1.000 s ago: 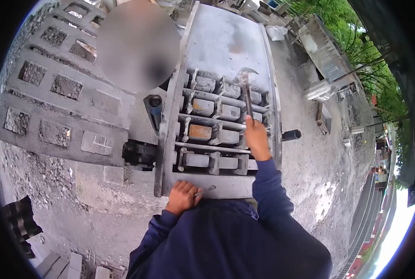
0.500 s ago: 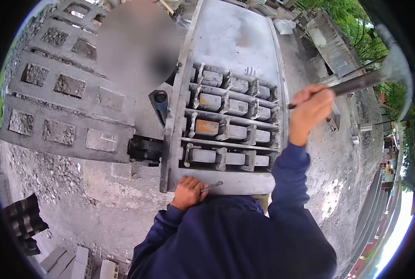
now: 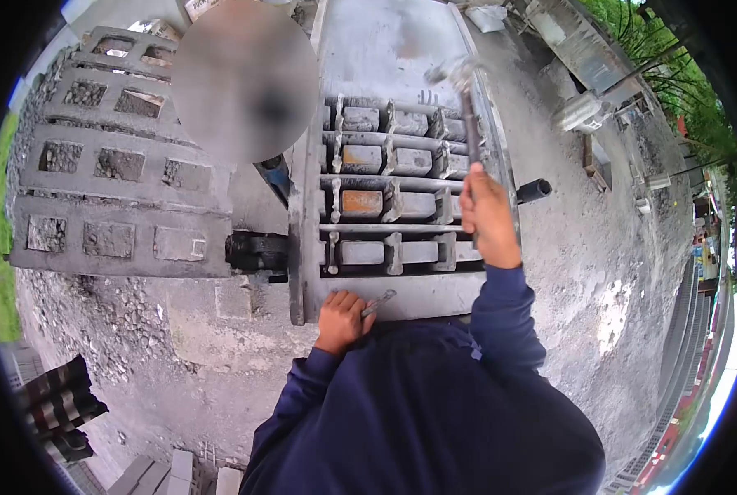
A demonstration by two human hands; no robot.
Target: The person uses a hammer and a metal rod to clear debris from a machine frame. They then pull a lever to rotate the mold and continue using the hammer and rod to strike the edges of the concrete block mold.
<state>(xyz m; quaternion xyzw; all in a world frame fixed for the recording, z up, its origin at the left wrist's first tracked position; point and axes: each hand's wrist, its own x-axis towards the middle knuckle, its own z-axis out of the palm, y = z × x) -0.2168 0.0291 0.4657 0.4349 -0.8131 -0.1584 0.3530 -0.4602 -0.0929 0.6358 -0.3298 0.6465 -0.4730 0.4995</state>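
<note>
My right hand (image 3: 494, 216) is closed around the handle of a claw hammer (image 3: 470, 124). The hammer's head is motion-blurred over the far right of a metal block mould (image 3: 401, 231). Several rectangular cores sit in rows inside the mould, two of them rust-orange. My left hand (image 3: 343, 320) rests at the mould's near edge, its fingers closed on a small metal wrench (image 3: 379, 302). The wrench's end pokes out to the right, and the rest is hidden by the fingers.
Beyond the mould lies a flat metal tray (image 3: 376, 49). Hollow concrete blocks (image 3: 121, 194) stand at left, beside a person whose head is blurred out (image 3: 244, 82). A black cylindrical part (image 3: 257, 251) juts out leftward, and a dark tube end (image 3: 535, 190) shows at right.
My right hand has swung the hammer from the raised right side inward and forward, over the mould. My left hand still holds the wrench at the near edge. The view has shifted slightly.
</note>
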